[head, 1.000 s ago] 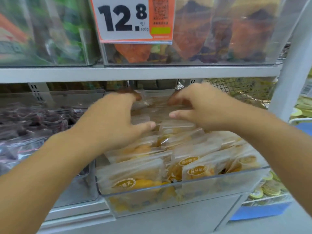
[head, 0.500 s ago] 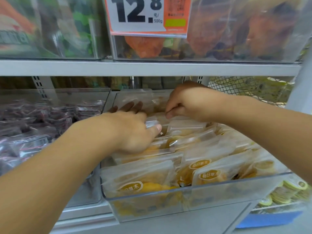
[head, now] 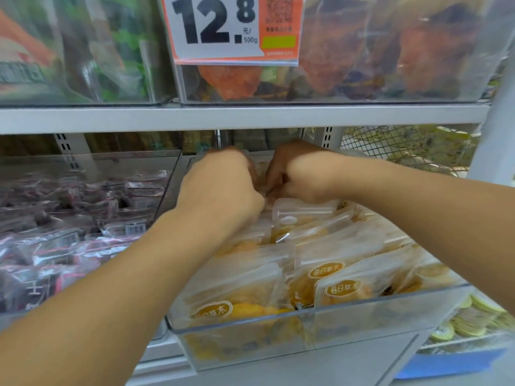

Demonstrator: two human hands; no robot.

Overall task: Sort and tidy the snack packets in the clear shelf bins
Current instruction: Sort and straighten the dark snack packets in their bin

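Note:
A clear bin on the middle shelf holds several translucent snack packets with yellow contents and oval labels, standing in loose rows. Both hands reach to the back of this bin. My left hand is blurred, its fingers curled down round a packet at the rear. Right beside it, almost touching, my right hand has its fingers curled and pinches the top of a translucent packet between the two hands. What lies under the fingers is hidden.
A neighbouring clear bin on the left holds dark red packets. The shelf board above carries bins of orange snacks and a price tag. Wire mesh closes the back right. Yellow round items and a blue box sit lower right.
Both hands have moved deeper toward the back of the bin and closer together. My left hand's fingers, spread flat before, are now curled.

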